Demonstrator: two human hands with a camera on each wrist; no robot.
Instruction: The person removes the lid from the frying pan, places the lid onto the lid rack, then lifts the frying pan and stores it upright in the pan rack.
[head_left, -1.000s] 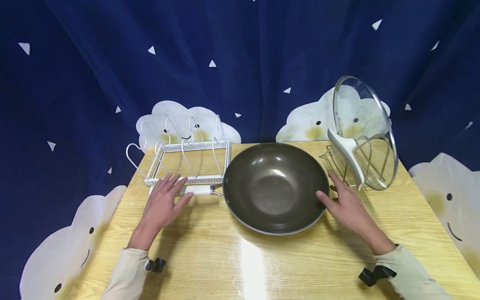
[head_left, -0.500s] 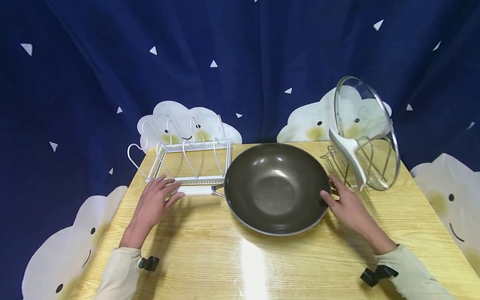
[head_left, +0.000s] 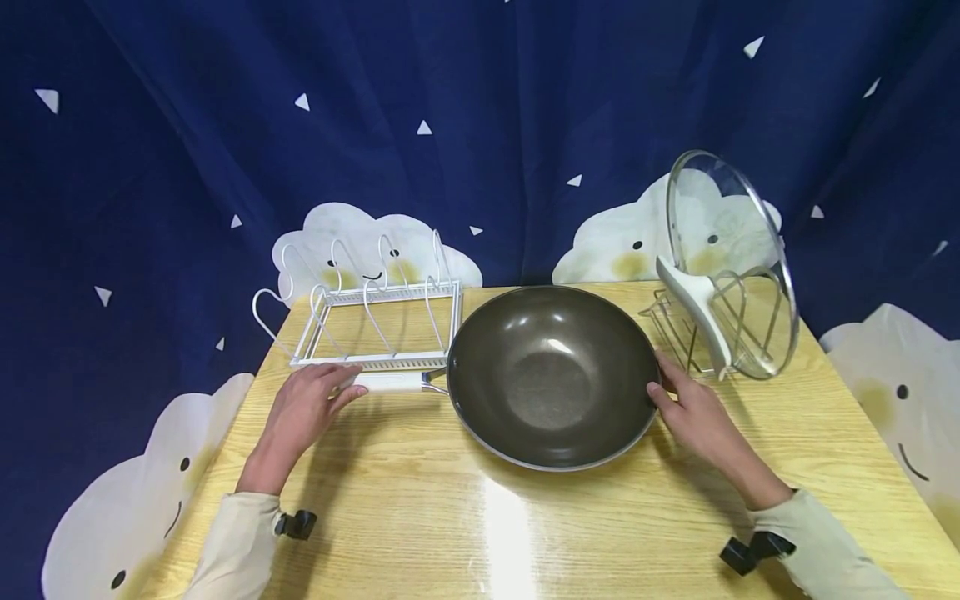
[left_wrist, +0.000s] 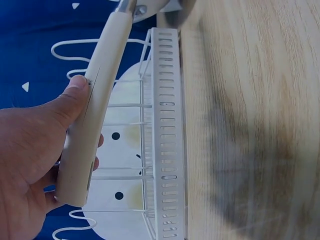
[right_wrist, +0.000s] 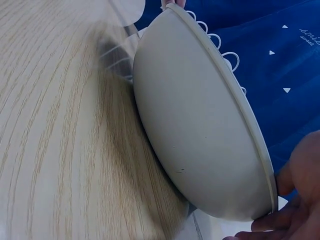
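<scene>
A dark-coated wok (head_left: 551, 383) with a white handle (head_left: 393, 382) is in the middle of the wooden table, its handle pointing left. My left hand (head_left: 300, 412) holds the handle near its free end. The left wrist view has the thumb lying along one side of the handle (left_wrist: 95, 105) and fingertips showing on the other. At the opposite side, my right hand (head_left: 697, 421) pinches the rim, thumb at the inner edge and fingers outside. The right wrist view shows the wok's pale outer wall (right_wrist: 200, 120) close over the table, with fingers right at its rim.
Behind the handle stands a white wire rack (head_left: 375, 361) with upright loops. To the right, a glass lid (head_left: 787, 275) with a white handle leans upright in a metal wire stand (head_left: 690, 342). A dark blue curtain (head_left: 517, 125) hangs behind the table (head_left: 420, 517).
My left hand has moved left along the handle to its end, and its fingers have closed round it. My right thumb has shifted slightly outward to the rim. The wok stays almost in place.
</scene>
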